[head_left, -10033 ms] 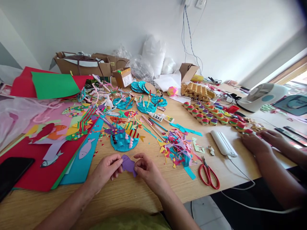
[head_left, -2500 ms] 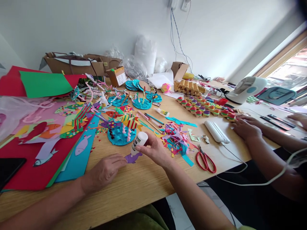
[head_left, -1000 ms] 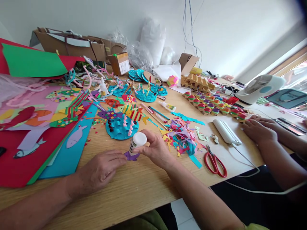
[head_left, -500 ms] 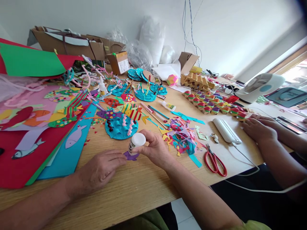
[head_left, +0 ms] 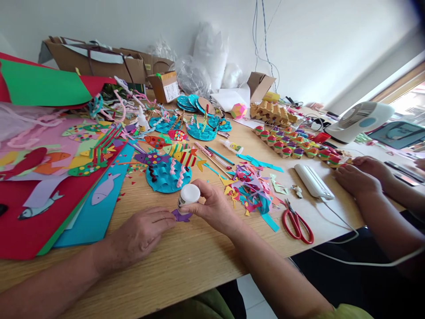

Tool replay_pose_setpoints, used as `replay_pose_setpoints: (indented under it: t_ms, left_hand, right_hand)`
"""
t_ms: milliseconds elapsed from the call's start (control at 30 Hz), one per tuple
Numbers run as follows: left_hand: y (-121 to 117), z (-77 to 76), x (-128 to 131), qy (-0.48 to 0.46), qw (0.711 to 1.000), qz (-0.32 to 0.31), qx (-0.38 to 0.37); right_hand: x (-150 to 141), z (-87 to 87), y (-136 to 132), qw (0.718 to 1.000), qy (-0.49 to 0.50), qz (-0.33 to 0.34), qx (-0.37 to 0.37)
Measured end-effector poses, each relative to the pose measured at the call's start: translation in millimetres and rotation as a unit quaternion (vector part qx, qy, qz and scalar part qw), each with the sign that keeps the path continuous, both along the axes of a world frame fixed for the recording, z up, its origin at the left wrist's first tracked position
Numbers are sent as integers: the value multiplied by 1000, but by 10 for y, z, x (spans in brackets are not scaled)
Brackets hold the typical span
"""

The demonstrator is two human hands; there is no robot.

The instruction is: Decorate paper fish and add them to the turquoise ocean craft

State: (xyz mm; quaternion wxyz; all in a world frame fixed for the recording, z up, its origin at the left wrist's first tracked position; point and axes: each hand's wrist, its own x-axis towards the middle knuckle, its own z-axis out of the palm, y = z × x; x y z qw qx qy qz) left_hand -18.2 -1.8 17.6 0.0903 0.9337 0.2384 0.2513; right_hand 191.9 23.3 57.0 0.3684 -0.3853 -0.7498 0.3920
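Observation:
In my right hand (head_left: 212, 207) is a small white glue bottle (head_left: 190, 194), gripped between thumb and fingers with its round flat end up. Its lower end is over a small purple paper fish (head_left: 181, 216), which lies flat on the table; whether the two touch is hidden. My left hand (head_left: 144, 232) rests on the wood, its fingertips together at the fish's left end, holding it in place. Just behind the bottle is a round turquoise piece (head_left: 162, 175) with bumps, twisted pipe-cleaner stalks and decorated paper fish (head_left: 152, 158) on it.
Coloured sheets (head_left: 83, 221) lie left. Paper scraps (head_left: 250, 190), red-handled scissors (head_left: 298, 226) and a white corded device (head_left: 314, 181) lie right. Another glue bottle (head_left: 233, 146) lies behind. Another person's hands (head_left: 357, 179) rest at the far right, near painted egg-carton pieces (head_left: 299, 144).
The glue bottle in my right hand has shifted very slightly left. My left hand keeps its place at the fish. The other person's hands have moved a little.

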Motion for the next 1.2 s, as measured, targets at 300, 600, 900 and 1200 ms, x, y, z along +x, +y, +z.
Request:
replay_pose_setpoints:
  t_ms: [300, 600, 900, 1200]
  left_hand:
    - [-35, 41, 9, 8, 1000, 15, -22]
    - [-4, 28, 7, 7, 1000, -7, 16]
    - [-13, 65, 19, 27, 998, -13, 48]
    - [-22, 44, 34, 36, 996, -11, 82]
  right_hand:
    - [137, 129, -70, 996, -69, 21, -45]
    - [134, 125, -100, 998, -19, -29, -48]
    - [68, 145, -58, 998, -61, -35, 2]
    - [33, 90, -83, 994, -86, -52, 50]
